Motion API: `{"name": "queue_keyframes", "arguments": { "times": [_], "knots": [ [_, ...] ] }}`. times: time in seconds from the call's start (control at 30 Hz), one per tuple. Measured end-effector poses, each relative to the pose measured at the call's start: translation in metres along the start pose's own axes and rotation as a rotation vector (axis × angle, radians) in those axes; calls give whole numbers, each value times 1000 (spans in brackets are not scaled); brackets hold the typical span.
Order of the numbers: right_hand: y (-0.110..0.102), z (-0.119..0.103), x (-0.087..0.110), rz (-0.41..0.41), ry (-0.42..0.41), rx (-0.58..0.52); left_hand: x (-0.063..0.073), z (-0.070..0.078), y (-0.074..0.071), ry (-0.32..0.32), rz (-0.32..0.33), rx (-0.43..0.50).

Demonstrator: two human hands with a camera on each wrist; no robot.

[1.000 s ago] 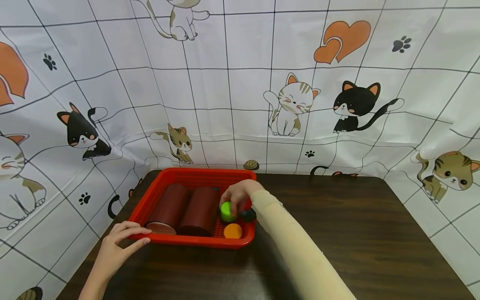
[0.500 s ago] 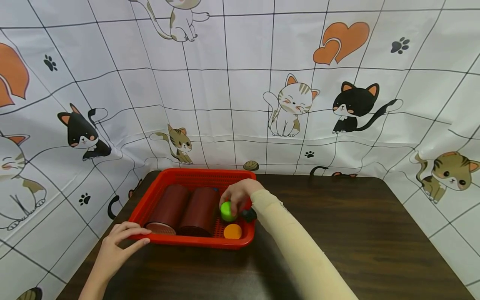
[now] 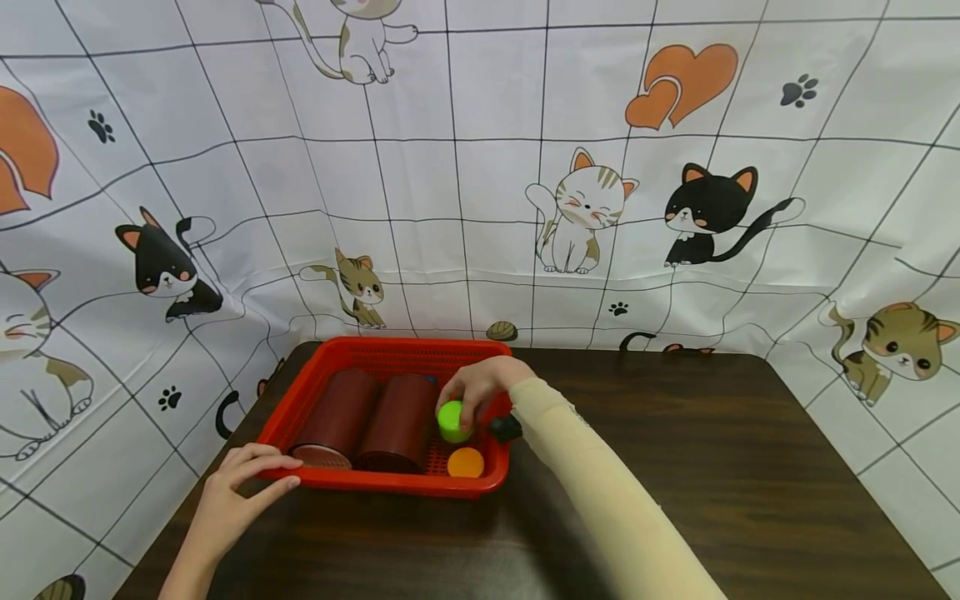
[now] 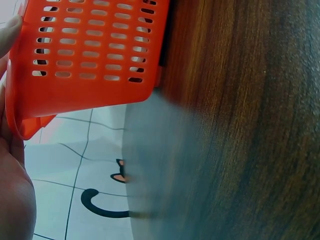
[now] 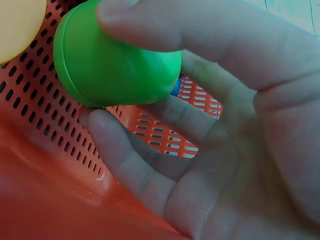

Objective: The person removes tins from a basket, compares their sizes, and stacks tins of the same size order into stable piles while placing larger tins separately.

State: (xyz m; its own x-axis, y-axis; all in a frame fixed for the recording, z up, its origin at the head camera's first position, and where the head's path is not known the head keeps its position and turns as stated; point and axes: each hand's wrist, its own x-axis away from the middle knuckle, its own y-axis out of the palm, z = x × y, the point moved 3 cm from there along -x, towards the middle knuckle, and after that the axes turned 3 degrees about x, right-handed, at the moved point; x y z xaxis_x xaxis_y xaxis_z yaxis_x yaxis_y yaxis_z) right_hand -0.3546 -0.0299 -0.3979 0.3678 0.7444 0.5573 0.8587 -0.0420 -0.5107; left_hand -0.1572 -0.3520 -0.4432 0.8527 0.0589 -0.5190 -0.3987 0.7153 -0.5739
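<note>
My right hand (image 3: pixel 480 390) reaches into the right side of a red plastic basket (image 3: pixel 375 478) and holds a small green rounded plastic piece (image 3: pixel 453 422). In the right wrist view, the thumb lies over this green piece (image 5: pixel 110 65) and the fingers curl beneath it; one end is flat with a raised edge. My left hand (image 3: pixel 234 487) grips the basket's near-left corner, fingers over the rim and thumb outside. Two dark red cylinders, a left one (image 3: pixel 337 417) and a right one (image 3: pixel 399 421), lie side by side in the basket. An orange round piece (image 3: pixel 466 462) sits by the near-right corner.
The basket stands at the left of a dark wood table (image 3: pixel 660 467). A bit of blue (image 3: pixel 432 379) shows behind the right cylinder. Behind the table hangs a white sheet (image 3: pixel 495 183) printed with cats. A dark wrist camera (image 3: pixel 506 428) sits at the right wrist.
My right hand, wrist and forearm have shifted slightly, the wrist turning a little to the right, and the green piece has moved slightly left with the fingers. The left hand stays on the rim.
</note>
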Motion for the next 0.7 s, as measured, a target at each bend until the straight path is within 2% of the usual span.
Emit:
{"name": "queue_keyframes", "arguments": {
  "times": [0.33,0.53,0.7],
  "knots": [
    [-3,-1,6,39,-88,10,-2,0,0,-12,-4,-7],
    [-9,-7,10,123,-174,59,-1,0,-1,-8,2,-5],
    [-14,-12,13,173,-214,40,-1,1,0,-6,1,1]
  ]
}}
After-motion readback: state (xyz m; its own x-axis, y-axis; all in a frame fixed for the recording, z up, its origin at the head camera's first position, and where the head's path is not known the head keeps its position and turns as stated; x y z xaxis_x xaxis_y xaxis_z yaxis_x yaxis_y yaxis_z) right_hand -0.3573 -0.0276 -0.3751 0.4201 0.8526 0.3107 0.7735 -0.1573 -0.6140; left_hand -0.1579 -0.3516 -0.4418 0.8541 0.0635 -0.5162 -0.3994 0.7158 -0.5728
